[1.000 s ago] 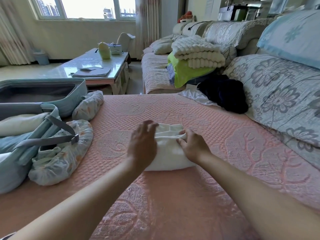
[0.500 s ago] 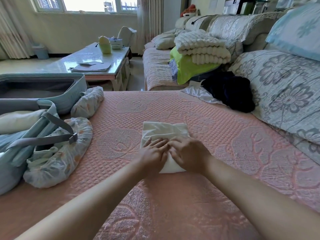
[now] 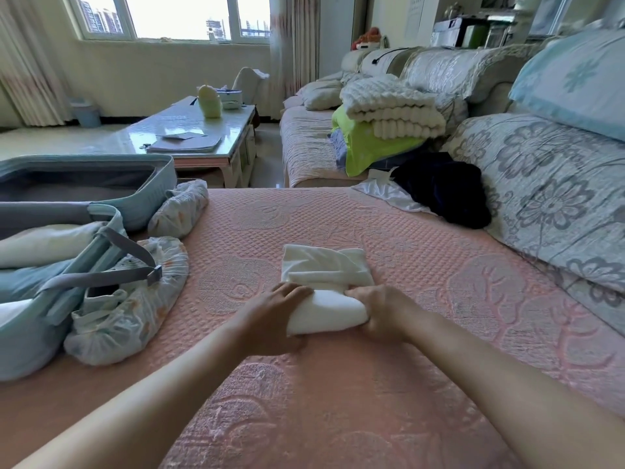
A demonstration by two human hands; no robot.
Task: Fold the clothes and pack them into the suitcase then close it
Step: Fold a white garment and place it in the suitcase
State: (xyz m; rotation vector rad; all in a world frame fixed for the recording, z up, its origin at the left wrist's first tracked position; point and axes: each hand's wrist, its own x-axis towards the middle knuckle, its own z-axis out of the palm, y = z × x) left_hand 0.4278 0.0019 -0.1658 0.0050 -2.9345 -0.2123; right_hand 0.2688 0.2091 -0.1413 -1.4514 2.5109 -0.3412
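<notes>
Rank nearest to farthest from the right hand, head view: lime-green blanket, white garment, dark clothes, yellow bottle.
1. white garment: in the grip of the right hand.
2. dark clothes: ahead, to the right.
3. lime-green blanket: beyond them, farther back.
4. yellow bottle: far back, left.

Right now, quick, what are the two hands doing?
Left hand: holding the rolled white cloth.
Right hand: holding the same cloth.

A white garment (image 3: 323, 265) contrasts with a pink coverlet (image 3: 338, 401) embossed with flowers; the suitcase (image 3: 155, 198) is pale blue, the cushions (image 3: 548, 204) grey-flowered, a cloth (image 3: 372, 147) lime-green.
</notes>
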